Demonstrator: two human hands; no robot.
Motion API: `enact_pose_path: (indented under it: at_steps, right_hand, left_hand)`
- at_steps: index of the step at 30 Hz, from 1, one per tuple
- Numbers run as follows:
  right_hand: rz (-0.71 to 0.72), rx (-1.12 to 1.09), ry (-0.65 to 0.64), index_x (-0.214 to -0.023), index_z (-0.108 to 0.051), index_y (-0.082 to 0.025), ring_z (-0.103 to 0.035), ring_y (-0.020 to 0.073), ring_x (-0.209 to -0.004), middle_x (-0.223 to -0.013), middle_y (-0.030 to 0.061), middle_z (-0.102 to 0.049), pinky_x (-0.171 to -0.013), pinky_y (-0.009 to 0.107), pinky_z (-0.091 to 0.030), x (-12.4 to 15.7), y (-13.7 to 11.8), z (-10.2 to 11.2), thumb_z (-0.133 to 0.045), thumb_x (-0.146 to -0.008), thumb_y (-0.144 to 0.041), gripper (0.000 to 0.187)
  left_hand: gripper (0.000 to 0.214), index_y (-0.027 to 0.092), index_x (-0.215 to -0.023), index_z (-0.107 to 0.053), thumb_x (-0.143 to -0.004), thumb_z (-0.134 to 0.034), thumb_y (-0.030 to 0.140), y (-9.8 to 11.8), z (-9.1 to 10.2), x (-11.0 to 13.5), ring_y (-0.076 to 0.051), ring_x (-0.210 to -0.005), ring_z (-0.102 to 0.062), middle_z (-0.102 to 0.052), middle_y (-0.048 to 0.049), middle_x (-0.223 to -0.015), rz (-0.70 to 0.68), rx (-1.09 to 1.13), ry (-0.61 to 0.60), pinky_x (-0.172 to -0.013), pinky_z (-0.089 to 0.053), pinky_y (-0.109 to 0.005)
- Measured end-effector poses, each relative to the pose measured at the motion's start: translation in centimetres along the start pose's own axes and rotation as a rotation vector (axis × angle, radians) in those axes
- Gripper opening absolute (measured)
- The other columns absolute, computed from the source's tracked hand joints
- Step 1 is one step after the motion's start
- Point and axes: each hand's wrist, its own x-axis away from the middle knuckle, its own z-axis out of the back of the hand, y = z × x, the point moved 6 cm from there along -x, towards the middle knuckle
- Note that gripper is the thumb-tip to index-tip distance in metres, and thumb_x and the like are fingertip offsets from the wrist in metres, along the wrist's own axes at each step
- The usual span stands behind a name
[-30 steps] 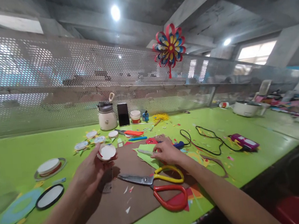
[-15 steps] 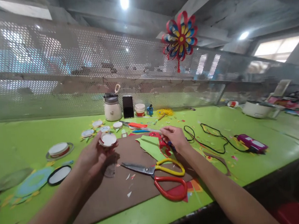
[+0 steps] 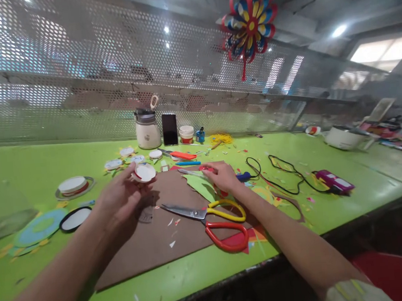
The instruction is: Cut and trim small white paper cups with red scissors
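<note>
My left hand (image 3: pixel 122 193) is closed around the edge of a small round white lid (image 3: pixel 144 172) with a red rim, tilted toward me above a brown board (image 3: pixel 136 253). My right hand (image 3: pixel 222 174) has its fingers pinched on a slim silvery pointed tool (image 3: pixel 190 172) that points left; its exact kind is unclear. Under that hand lie light green paper (image 3: pixel 201 186) and some red cut paper (image 3: pixel 207 167), partly hidden. Large scissors (image 3: pixel 188 212) with one yellow and one red handle lie partly spread on the board between my forearms.
Behind are a jar-like bottle (image 3: pixel 148 131), a phone (image 3: pixel 169 129) and a small tub (image 3: pixel 186 134). An orange-handled cutter (image 3: pixel 183 155) and blue pen (image 3: pixel 188 163) lie nearer. On the right are a black cable (image 3: pixel 288 179) and purple device (image 3: pixel 334 181); paper discs (image 3: pixel 42 228) lie left.
My right hand has moved left and lower over the green paper, bringing the slim tool along. My left hand still holds the lid. The view has tilted down.
</note>
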Motion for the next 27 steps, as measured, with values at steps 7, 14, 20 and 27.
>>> enact_pose_path:
  at_steps: [7, 14, 20, 27]
  right_hand:
    - [0.092, 0.19, 0.096, -0.106, -0.065, -0.016, -0.064, 0.021, -0.101, -0.112, 0.0068, -0.066, -0.09, 0.043, -0.053, 1.1, -0.6, 2.1, -0.06, -0.096, -0.031, 0.019]
    - [0.104, 0.306, -0.094, -0.101, -0.067, -0.015, -0.067, 0.0179, -0.088, -0.097, 0.0043, -0.07, -0.082, 0.038, -0.054, 2.5, -1.8, 1.6, -0.058, -0.097, -0.029, 0.017]
    - [0.197, 0.459, -0.47, -0.101, -0.073, -0.018, -0.064, 0.0187, -0.08, -0.088, 0.0054, -0.072, -0.075, 0.03, -0.046, 7.1, -4.7, 1.1, -0.058, -0.091, -0.029, 0.021]
    - [0.22, 0.62, -0.663, -0.131, -0.058, -0.025, -0.055, 0.0281, -0.099, -0.109, 0.0116, -0.06, -0.083, 0.038, -0.041, 12.1, -5.3, 1.7, -0.061, -0.08, -0.02, 0.051]
  left_hand:
    - [0.012, 0.018, -0.093, -0.071, -0.084, -0.066, 0.025, 0.6, -0.5, 0.3, -0.021, -0.064, -0.069, -0.073, -0.0092, -0.08, -0.024, 0.013, -0.015, -0.057, -0.06, -0.032]
    - [0.017, 0.018, -0.095, -0.068, -0.091, -0.055, 0.028, 3.4, 0.4, 0.2, -0.022, -0.072, -0.07, -0.075, -0.0074, -0.087, -0.168, 0.063, 0.04, -0.06, -0.055, -0.029]
    - [0.028, 0.014, -0.096, -0.065, -0.097, -0.044, 0.033, 3.4, 0.6, -0.2, -0.017, -0.064, -0.067, -0.074, -0.008, -0.079, -0.18, 0.063, 0.066, -0.056, -0.05, -0.025]
    - [0.034, 0.014, -0.097, -0.065, -0.099, -0.039, 0.036, 3.5, 0.0, 0.3, -0.018, -0.065, -0.067, -0.073, -0.009, -0.078, -0.167, 0.061, 0.046, -0.057, -0.051, -0.025]
